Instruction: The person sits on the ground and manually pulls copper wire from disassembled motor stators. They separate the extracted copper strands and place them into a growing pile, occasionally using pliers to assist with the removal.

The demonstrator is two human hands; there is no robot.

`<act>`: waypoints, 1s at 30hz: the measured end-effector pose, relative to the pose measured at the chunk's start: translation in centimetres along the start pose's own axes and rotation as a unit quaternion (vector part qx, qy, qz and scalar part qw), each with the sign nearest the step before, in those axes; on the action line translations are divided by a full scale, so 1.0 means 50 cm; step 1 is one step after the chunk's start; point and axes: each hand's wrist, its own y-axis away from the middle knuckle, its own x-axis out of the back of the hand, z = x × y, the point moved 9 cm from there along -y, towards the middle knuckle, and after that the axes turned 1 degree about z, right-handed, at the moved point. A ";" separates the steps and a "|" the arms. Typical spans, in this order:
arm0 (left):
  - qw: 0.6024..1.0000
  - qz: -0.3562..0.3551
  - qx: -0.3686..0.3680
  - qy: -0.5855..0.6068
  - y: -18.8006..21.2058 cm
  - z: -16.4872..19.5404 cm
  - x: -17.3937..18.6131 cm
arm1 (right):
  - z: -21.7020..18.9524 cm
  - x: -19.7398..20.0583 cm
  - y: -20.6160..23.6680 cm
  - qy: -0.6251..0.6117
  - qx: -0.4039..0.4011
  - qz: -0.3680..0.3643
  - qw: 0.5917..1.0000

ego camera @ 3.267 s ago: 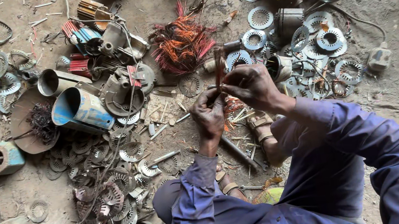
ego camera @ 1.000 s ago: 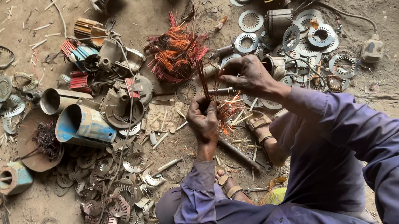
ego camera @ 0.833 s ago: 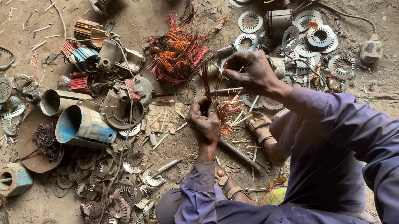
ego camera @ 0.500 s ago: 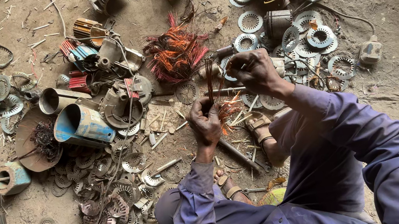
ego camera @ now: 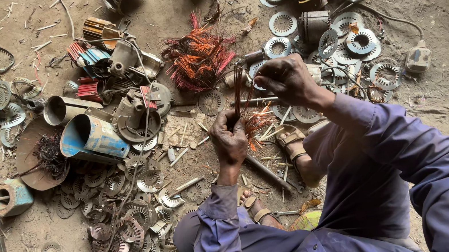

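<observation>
While the left hand point(ego camera: 230, 141) is closed in a fist around the lower end of a thin bundle of reddish copper wire strands point(ego camera: 239, 90), the right hand point(ego camera: 286, 79) pinches their upper end, near the far heap of orange-red wire point(ego camera: 199, 59), above scattered toothed grey metal discs point(ego camera: 128, 225).

The person wears a loose blue-purple work suit with long sleeves point(ego camera: 412, 147), creased and buttoned at the cuffs point(ego camera: 217, 199). The left hand point(ego camera: 230, 139) and right hand point(ego camera: 288, 80) are bare. Brown strapped sandals point(ego camera: 291, 143) are on the feet.
</observation>
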 end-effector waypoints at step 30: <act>0.904 -0.065 0.222 0.359 0.009 -0.026 -0.035 | -0.054 -0.051 0.017 0.105 0.139 -0.043 0.984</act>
